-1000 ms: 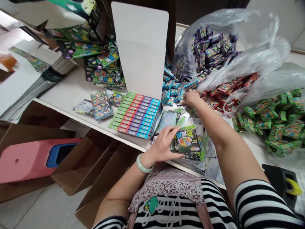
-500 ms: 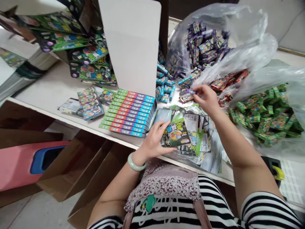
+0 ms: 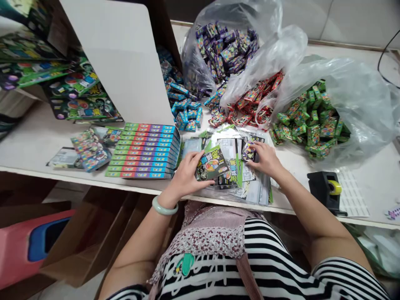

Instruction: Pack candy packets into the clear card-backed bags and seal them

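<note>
My left hand [image 3: 186, 175] holds a dark green printed packet [image 3: 211, 163] between thumb and fingers, over a pile of similar packets and clear sleeves [image 3: 250, 189]. A small purple box [image 3: 249, 151] is pinched in my right hand [image 3: 265, 158], just right of that packet and above the pile. Left of my left hand stands an open display box [image 3: 176, 143] with a tall white lid [image 3: 121, 58]; a row of thin boxes with coloured stripes [image 3: 142, 151] fills it.
Clear plastic bags hold small purple boxes [image 3: 229, 50], red boxes [image 3: 251, 98] and green boxes [image 3: 312, 121]. Loose blue boxes [image 3: 189, 114] lie behind the pile. A tape dispenser [image 3: 325, 191] stands right; printed cartons [image 3: 78, 93] are stacked left. Open cardboard boxes [image 3: 84, 246] sit below the table edge.
My right hand has come from the loose boxes at the back toward the packet, bringing the small purple box. My left hand keeps its packet. The view has shifted right.
</note>
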The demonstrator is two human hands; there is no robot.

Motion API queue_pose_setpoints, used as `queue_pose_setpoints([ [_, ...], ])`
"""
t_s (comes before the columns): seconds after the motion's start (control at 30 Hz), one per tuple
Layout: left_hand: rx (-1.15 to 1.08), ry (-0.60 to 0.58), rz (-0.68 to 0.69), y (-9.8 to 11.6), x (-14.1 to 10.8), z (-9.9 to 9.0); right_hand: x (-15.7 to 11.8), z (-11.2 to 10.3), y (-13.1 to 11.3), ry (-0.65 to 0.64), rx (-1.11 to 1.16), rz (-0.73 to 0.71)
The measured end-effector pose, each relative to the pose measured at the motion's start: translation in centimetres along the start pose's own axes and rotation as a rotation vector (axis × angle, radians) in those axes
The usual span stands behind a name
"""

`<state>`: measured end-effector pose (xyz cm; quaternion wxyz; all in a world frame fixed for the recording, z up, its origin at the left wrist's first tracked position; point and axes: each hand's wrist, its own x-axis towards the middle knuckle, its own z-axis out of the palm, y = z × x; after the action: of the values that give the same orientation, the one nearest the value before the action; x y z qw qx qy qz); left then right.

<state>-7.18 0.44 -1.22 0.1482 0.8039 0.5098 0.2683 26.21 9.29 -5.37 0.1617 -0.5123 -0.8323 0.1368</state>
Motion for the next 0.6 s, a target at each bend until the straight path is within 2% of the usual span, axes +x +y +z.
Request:
queue_pose_setpoints([
  [0.1,0.054,-0.014,0.03,0.1,0.3,0.5,-0.4,-1.6,-1.0,0.146,0.081,-0.037],
  [0.17,0.086,-0.032,0.058,0.0,0.4,0.9,-0.9,-3.6,-2.3,0.224,0.12,-0.138],
  [0.2,0.093,-0.041,0.075,-0.1,0.5,1.2,-1.2,-4.6,-3.1,0.219,0.119,-0.205],
  [0.33,0.072,-0.054,0.148,-0.2,0.8,1.8,-1.7,-7.4,-5.7,0.033,0.016,-0.437],
  [0.47,0.077,-0.094,0.2,-0.2,0.8,1.8,-1.1,-7.4,-6.4,-0.118,-0.026,-0.542],
  [0.6,0.063,-0.108,0.182,-0.1,0.5,1.7,-0.5,-7.2,-6.4,-0.172,-0.022,-0.607],
])
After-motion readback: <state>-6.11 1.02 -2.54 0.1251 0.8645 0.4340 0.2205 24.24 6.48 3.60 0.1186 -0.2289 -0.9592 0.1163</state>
